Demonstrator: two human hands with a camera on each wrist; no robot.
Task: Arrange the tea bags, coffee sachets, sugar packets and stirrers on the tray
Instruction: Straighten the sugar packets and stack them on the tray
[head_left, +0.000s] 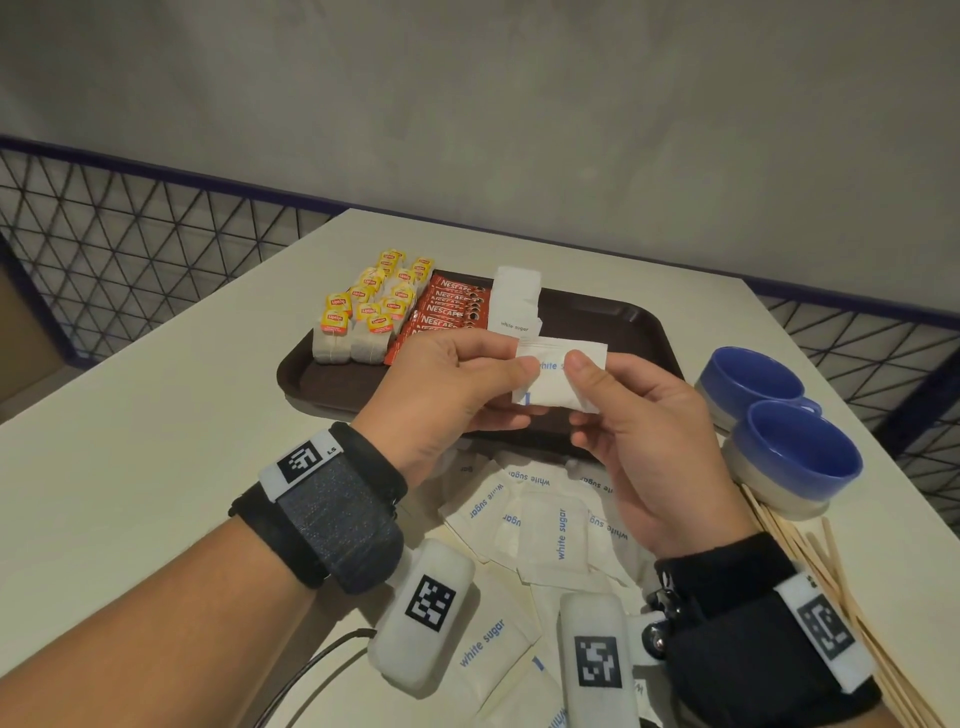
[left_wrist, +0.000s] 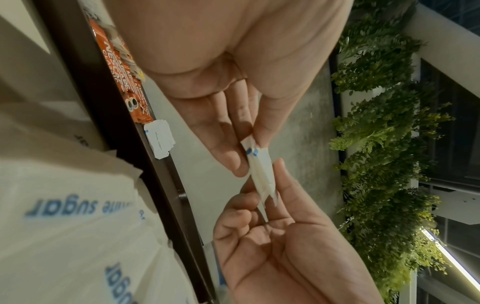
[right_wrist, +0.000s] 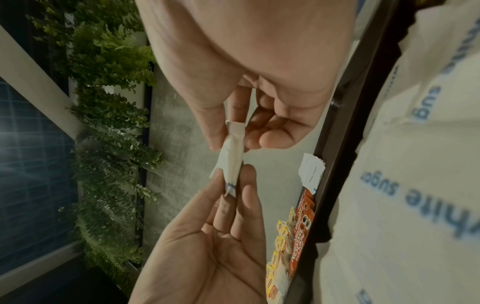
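Note:
A dark brown tray lies on the white table. Yellow-tagged tea bags fill its left end, red coffee sachets lie beside them, then a row of white sugar packets. Both hands hold a small stack of sugar packets just above the tray's near edge. My left hand pinches its left side, my right hand its right side. The wrist views show the stack edge-on between thumbs and fingers. Loose sugar packets lie on the table below my hands. Wooden stirrers lie at the right.
Two blue cups stand right of the tray, close to my right hand. A wire mesh railing runs behind the table on the left and right. The tray's right half is bare.

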